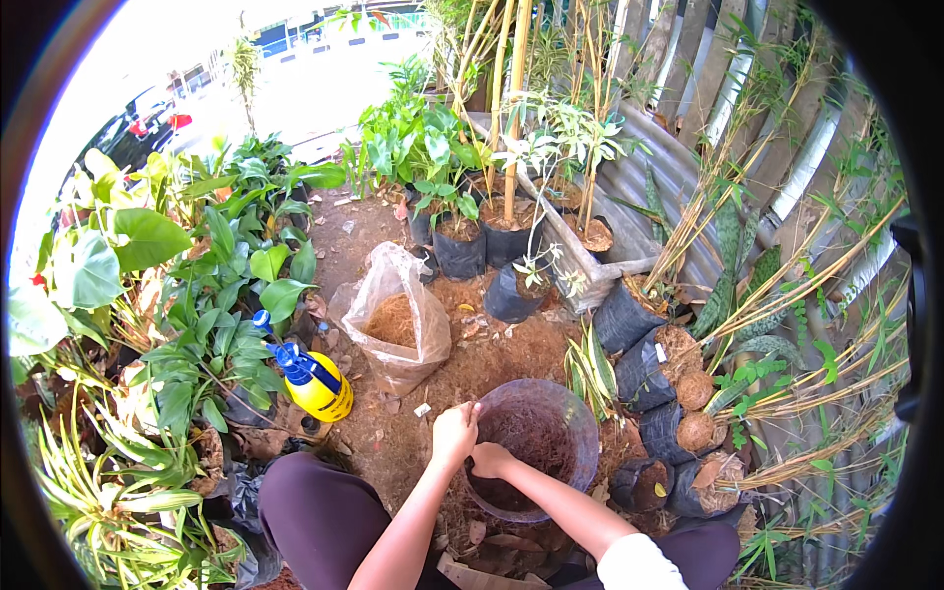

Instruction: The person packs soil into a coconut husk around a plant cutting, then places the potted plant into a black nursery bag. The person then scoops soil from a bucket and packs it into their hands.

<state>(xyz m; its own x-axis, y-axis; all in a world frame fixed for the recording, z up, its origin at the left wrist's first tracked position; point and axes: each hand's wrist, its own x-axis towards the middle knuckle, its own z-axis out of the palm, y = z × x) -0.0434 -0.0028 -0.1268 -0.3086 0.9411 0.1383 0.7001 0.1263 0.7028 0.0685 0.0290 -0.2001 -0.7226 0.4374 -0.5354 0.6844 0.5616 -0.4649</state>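
Note:
A translucent purplish plastic tub (586, 442) stands on the ground in front of my knees, with dark brown soil or potting mix (535, 442) in it. My left hand (455, 434) is at the left side of the tub, its fingers closed on the rim. Just inside that same side is my right hand (490, 462), curled and low against the wall. Its fingertips are hidden, so I cannot tell whether it holds anything. Beyond the tub, a clear plastic bag (420, 346) sits open with brown fibrous material (391, 321) inside.
A yellow spray bottle (324, 387) with a blue head stands left of the tub. Black nursery bags (645, 369) line the right side, two round brown balls (695, 389) among them. Leafy plants (221, 295) crowd the left. A concrete trough (590, 287) lies ahead.

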